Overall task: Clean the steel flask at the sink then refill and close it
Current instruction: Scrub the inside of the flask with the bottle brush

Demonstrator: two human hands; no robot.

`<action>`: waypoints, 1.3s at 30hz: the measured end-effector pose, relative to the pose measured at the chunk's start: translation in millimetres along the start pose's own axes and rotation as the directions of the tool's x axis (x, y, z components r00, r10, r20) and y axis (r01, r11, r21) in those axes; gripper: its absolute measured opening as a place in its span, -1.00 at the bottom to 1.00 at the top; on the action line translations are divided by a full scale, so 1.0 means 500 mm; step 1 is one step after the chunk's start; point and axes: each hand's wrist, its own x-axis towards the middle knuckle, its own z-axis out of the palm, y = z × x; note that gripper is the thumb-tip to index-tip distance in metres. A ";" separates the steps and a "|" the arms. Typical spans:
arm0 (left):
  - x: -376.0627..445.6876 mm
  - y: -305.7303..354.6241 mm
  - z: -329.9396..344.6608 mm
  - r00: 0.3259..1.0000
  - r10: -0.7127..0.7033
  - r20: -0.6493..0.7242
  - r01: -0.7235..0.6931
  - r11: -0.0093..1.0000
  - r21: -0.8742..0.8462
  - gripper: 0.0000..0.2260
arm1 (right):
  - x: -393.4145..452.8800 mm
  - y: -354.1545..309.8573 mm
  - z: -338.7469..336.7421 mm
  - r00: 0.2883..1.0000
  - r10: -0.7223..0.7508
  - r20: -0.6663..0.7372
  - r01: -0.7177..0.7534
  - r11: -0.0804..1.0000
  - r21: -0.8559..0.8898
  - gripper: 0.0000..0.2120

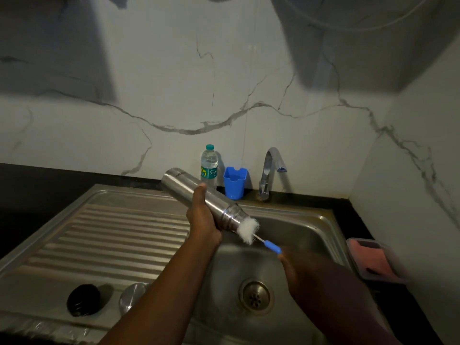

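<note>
Two walls of veined white marble meet in a corner at the right, hemming the dark counter [37,180] on the back and right sides. Set into it, the steel sink [311,220] fills most of the room below: a ribbed draining board [112,235] on the left, the basin with its drain [256,298] on the right. The tap [270,170] stands behind the basin's back rim, its spout curving right. Beside it, against the wall, sit a blue plastic holder [235,181] and a clear water bottle [209,165] with a teal cap.

Above the divide between board and basin, the steel flask [189,188] is held tilted, base up and to the left, open mouth down toward the basin. The left hand [202,221] wraps its fingers round the flask's middle from beneath, thumb up along the side. A bottle brush [249,230] has its white bristles at the mouth; its blue handle runs down-right into the right hand [306,272], which grips it but is blurred and dark, so the fingers are hard to make out.

On the board's near end lie a black cap [83,300] and a steel cup lid [133,296], partly hidden by the left forearm. A pink tray [373,262] at the sink's right edge is smeared by blur.
</note>
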 end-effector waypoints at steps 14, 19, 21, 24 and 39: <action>-0.052 -0.012 0.016 0.936 -0.191 0.297 0.187 0.981 0.042 -0.43 | 0.022 -0.042 -0.018 0.532 -0.022 0.846 -0.818 -0.272 0.507 -0.70; 0.000 0.052 0.001 0.991 -0.048 0.121 0.039 0.997 0.072 -0.53 | 0.006 -0.010 -0.005 0.874 0.283 0.394 -0.475 0.668 0.573 -0.79; 0.022 0.054 -0.016 1.000 -0.023 0.020 0.024 0.999 -0.041 -0.41 | -0.002 0.014 -0.015 0.988 0.115 0.100 -0.136 0.961 0.242 -0.79; 0.020 -0.019 -0.021 0.995 -0.031 -0.095 0.032 0.999 0.011 -0.31 | 0.002 0.017 0.009 0.998 -0.064 0.027 0.066 0.991 -0.112 -0.90; -0.034 -0.005 0.035 0.913 -0.161 0.374 0.196 0.979 -0.055 -0.44 | 0.045 -0.043 -0.003 0.615 -0.087 0.783 -0.747 -0.384 0.544 -0.72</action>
